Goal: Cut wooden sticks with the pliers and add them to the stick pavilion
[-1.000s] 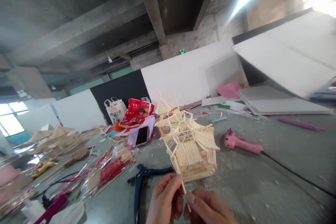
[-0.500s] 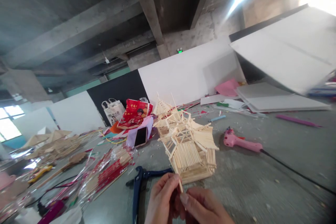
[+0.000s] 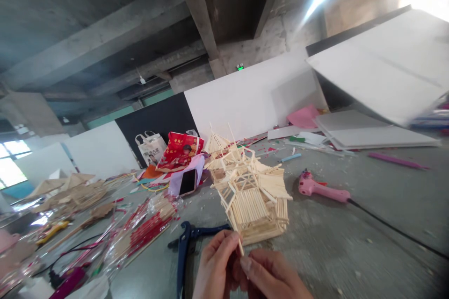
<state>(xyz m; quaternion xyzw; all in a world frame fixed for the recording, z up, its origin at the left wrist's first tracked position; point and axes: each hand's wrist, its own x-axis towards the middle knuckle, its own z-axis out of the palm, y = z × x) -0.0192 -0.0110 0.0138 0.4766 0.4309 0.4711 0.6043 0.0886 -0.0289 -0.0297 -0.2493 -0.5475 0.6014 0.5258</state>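
At the bottom edge, my left hand [image 3: 217, 266] and my right hand [image 3: 271, 275] pinch one thin wooden stick [image 3: 240, 245] between their fingertips; the stick stands nearly upright. Just beyond the hands sits a model house built of wooden sticks [image 3: 250, 196], lying tilted on the grey floor [image 3: 351, 243]. Blue-handled cutters [image 3: 185, 247] lie to the left of my left hand. A pink glue gun [image 3: 321, 189] with a black cord lies to the right of the model.
Packs of sticks in clear wrap [image 3: 143, 229] lie at the left. A phone [image 3: 188, 181] leans on cloth beside a red bag [image 3: 178, 149]. Other stick models [image 3: 70, 191] sit far left. White boards [image 3: 372, 131] lie at the right, and white panels stand behind.
The view has dropped slightly and shifted. My hands have drawn closer together on the stick, so less of it shows below my fingers.
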